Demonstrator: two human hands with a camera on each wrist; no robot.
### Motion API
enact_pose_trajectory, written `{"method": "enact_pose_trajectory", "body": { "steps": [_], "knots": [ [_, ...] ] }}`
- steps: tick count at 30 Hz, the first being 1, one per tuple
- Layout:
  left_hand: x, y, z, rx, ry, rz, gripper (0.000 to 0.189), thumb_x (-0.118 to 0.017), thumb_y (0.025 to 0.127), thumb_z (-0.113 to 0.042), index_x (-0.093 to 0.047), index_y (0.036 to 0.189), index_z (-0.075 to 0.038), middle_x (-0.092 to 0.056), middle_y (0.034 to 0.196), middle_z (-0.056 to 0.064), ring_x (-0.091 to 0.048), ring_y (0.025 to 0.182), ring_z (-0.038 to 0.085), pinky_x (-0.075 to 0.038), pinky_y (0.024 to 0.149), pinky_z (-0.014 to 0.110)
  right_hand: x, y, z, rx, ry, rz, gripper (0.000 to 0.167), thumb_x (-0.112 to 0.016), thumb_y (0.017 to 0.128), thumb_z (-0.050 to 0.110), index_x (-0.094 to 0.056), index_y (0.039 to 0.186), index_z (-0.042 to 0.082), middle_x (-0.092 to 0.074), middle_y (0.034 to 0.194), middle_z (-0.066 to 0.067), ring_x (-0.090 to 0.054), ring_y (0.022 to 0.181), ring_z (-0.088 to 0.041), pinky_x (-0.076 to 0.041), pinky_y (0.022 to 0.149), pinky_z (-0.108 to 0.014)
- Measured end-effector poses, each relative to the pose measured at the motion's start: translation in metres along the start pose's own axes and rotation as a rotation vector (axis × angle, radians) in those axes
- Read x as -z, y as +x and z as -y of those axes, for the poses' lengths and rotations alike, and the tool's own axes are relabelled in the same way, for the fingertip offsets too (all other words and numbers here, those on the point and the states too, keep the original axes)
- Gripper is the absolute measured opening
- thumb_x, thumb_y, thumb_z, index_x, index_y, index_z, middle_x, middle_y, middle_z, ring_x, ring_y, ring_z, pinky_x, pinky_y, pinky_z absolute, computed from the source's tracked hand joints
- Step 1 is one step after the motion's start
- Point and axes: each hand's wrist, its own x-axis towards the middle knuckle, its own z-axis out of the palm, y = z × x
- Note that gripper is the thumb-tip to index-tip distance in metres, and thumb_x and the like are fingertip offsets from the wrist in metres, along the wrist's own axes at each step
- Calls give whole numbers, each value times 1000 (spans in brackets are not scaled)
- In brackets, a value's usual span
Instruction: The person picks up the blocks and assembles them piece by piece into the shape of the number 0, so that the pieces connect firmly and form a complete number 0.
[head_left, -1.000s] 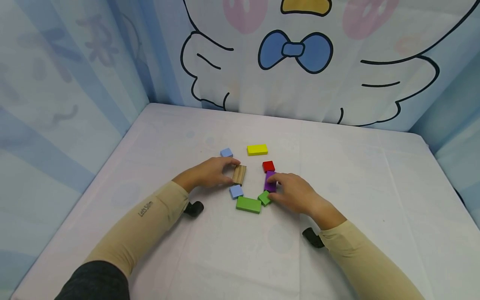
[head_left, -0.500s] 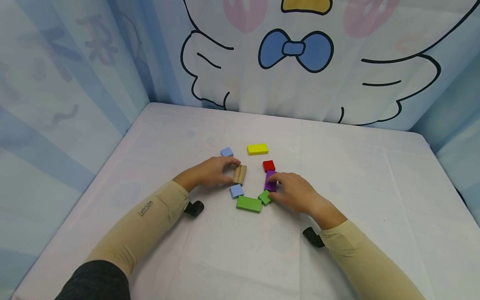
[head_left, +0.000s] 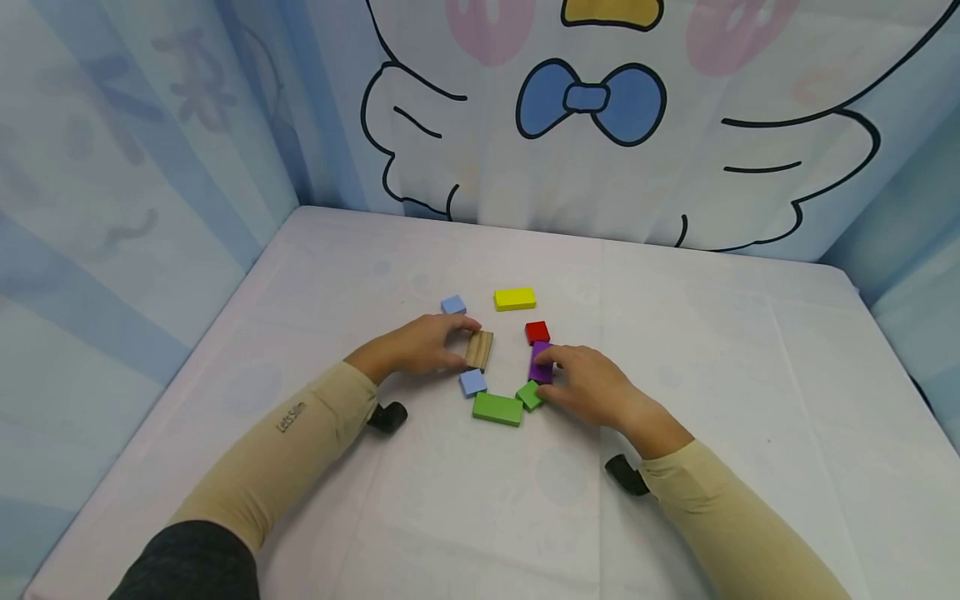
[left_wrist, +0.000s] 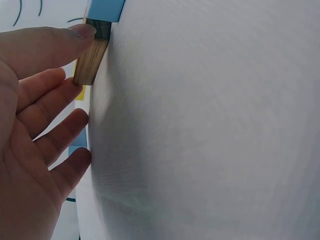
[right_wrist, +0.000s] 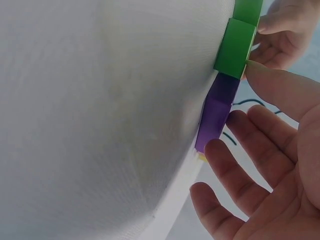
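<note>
In the head view, my left hand (head_left: 420,345) pinches a wooden block (head_left: 481,350) between thumb and fingers at its two ends. The left wrist view has the thumb on the near end of that wooden block (left_wrist: 90,62), beside a blue block (left_wrist: 106,10). Across from it, my right hand (head_left: 588,386) touches a purple block (head_left: 537,368) with its fingers, the thumb against a small green block (head_left: 528,396). Its fingers look loosely extended in the right wrist view, alongside the purple block (right_wrist: 215,117). A long green block (head_left: 498,409) lies nearest me.
A light blue block (head_left: 472,383) sits between the wooden and long green blocks. The red block (head_left: 537,332) adjoins the purple one's far end. Farther back lie another light blue block (head_left: 453,305) and a yellow block (head_left: 514,299). A white cloth covers the table (head_left: 675,358).
</note>
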Motion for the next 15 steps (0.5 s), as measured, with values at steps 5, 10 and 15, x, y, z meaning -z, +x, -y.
{"method": "enact_pose_trajectory", "body": {
  "steps": [5, 10, 15],
  "knots": [
    [0, 1, 1, -1, -5, 5, 61, -72, 94, -22, -47, 149, -15, -44, 153, 6, -35, 143, 25, -27, 116, 42, 0, 0, -1, 6, -1, -6, 38, -73, 92, 20, -64, 126, 5, -66, 121, -13, -59, 113, -33, -44, 101, -51],
    [4, 1, 2, 3, 8, -3, 64, -73, 93, -23, -45, 150, -16, -44, 153, 6, -36, 142, 25, -30, 115, 43, 0, 0, 0, 13, -6, -10, 37, -73, 92, 19, -64, 125, 4, -66, 120, -12, -60, 112, -33, -45, 101, -51],
    [12, -1, 3, 2, 0, -59, 64, -74, 93, -23, -46, 150, -16, -47, 150, 5, -40, 139, 22, -32, 114, 42, 0, 0, 0, 10, -8, -8, 37, -73, 92, 19, -64, 125, 5, -66, 119, -12, -60, 111, -33, -45, 100, -50]
  ]
}}
